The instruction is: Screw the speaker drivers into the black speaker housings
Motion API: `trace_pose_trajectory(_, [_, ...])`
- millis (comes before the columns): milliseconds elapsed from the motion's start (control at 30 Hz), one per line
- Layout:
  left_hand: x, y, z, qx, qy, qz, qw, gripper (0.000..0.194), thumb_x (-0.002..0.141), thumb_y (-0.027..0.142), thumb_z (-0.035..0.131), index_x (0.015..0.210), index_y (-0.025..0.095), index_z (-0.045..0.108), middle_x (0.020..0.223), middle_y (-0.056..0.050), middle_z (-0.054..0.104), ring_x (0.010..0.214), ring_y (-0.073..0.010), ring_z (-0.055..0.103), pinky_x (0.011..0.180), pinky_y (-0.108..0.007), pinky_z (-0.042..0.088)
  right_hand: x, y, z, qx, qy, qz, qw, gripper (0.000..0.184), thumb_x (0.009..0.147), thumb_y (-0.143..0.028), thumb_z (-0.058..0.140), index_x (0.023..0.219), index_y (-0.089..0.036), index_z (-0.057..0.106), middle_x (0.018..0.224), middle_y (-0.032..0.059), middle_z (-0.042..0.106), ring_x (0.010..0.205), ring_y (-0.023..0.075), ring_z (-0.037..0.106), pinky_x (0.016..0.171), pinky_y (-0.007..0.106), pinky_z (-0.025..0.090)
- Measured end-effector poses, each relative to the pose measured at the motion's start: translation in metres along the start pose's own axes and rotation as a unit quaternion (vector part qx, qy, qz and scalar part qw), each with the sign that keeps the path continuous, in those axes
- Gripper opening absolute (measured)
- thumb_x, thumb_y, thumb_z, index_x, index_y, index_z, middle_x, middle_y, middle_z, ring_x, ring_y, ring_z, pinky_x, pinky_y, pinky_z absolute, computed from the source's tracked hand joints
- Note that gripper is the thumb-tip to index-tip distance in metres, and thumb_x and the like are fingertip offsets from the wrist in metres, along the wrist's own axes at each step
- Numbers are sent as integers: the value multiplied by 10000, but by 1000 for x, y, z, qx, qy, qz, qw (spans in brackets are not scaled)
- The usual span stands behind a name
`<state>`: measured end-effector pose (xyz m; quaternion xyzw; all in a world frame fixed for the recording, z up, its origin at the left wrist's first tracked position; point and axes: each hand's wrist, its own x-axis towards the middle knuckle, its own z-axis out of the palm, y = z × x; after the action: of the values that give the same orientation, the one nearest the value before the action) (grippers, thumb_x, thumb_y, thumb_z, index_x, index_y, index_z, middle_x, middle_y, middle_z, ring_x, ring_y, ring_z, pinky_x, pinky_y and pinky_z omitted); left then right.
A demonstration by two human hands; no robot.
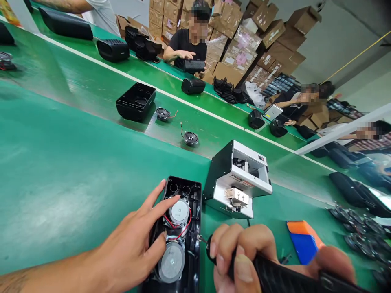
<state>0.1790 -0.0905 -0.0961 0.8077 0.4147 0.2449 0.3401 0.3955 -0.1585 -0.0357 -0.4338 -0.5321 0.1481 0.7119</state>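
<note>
A long green tabletop [61, 162] is stretching across the room, with a white stripe [171, 94] running along it. Brown cardboard boxes [269, 32] are standing stacked high against the far side, some wrapped in clear film. A pale grey wall [345, 36] is rising behind them, and a yellow cord [357, 55] is hanging slantwise across it. Soft light is glaring off the green surface.

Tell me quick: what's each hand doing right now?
Left hand: open, fingers spread, resting on the speaker housing by the upper speaker driver.
Right hand: closed around the black screwdriver, tip at the housing.
</note>
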Motion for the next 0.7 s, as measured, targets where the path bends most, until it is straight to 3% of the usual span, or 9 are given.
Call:
trace_pose_trajectory(67, [0, -2, -1, 7, 4, 7, 1000, 849, 1009, 165, 668, 1791, 471, 548, 1994, 10, 277, 1463, -366, 790, 1123, -424, 740, -1, 5, 18, -4, 35, -11, 999, 276, 1161, -329, 679, 921, -285, 552, 637, -99, 470, 407, 139, 418, 420, 267, 451])
trace_pose_trajectory(133, [0, -3, -1, 11, 4, 12, 1000, 850, 1015, 161, 658, 1795, 475, 539, 1989, 17, 296, 1516, -374, 753, 1164, -449, 724, -1, 7, 32, -1, 80, -22, 997, 96, 1142, -277, 717, 1090, -296, 639, 705, -98, 512, 442, 131, 465, 442, 258, 479])
trace_pose_trajectory(167, [0, -3, -2, 13, 4, 14, 1000, 840, 1021, 162, 648, 1793, 476, 541, 1987, 24, 301, 1532, -376, 740, 1173, -457, 719, 0, 7, 38, 7, 106, -27, 994, 157, 1136, -251, 734, 1249, -328, 657, 741, -103, 535, 458, 126, 485, 459, 251, 489])
trace_pose_trajectory(200, [0, -3, -2, 15, 4, 15, 1000, 829, 1026, 167, 640, 1789, 477, 546, 1987, 32, 301, 1542, -378, 732, 1178, -464, 717, 0, 7, 42, 18, 129, -31, 991, 341, 1131, -226, 747, 1413, -375, 625, 772, -112, 546, 469, 118, 493, 475, 243, 495])
trace_pose_trajectory(267, [0, -2, -3, 22, 5, 13, 1000, 810, 1029, 182, 638, 1781, 474, 560, 1987, 39, 297, 1548, -387, 726, 1183, -477, 715, 0, 8, 48, 29, 159, -31, 986, 554, 1135, -212, 751, 1584, -447, 525, 814, -124, 543, 489, 103, 495, 502, 232, 501])
trace_pose_trajectory(400, [0, 0, -4, 30, 0, 4, 1000, 818, 1006, 198, 674, 1773, 463, 578, 1980, 26, 323, 1533, -407, 735, 1193, -490, 708, -5, 12, 46, 9, 140, -9, 990, 392, 1162, -238, 717, 1483, -408, 569, 828, -117, 529, 540, 106, 534, 555, 242, 538])
trace_pose_trajectory(600, [2, 2, -7, 14, -5, 0, 1000, 780, 1036, 174, 612, 1763, 456, 588, 1988, 27, 304, 1592, -397, 684, 1203, -496, 699, -13, 18, 34, 69, 89, 17, 993, 660, 1141, -151, 702, 1633, -479, 408, 910, -123, 606, 589, 116, 588, 619, 283, 552])
trace_pose_trajectory(700, [4, 4, -8, 8, -8, 6, 1000, 743, 1059, 172, 570, 1749, 442, 604, 1993, 37, 291, 1641, -390, 634, 1223, -503, 683, -17, 23, 27, 43, 74, 26, 996, 592, 1117, -179, 727, 1542, -482, 448, 912, -116, 593, 593, 132, 587, 614, 315, 543])
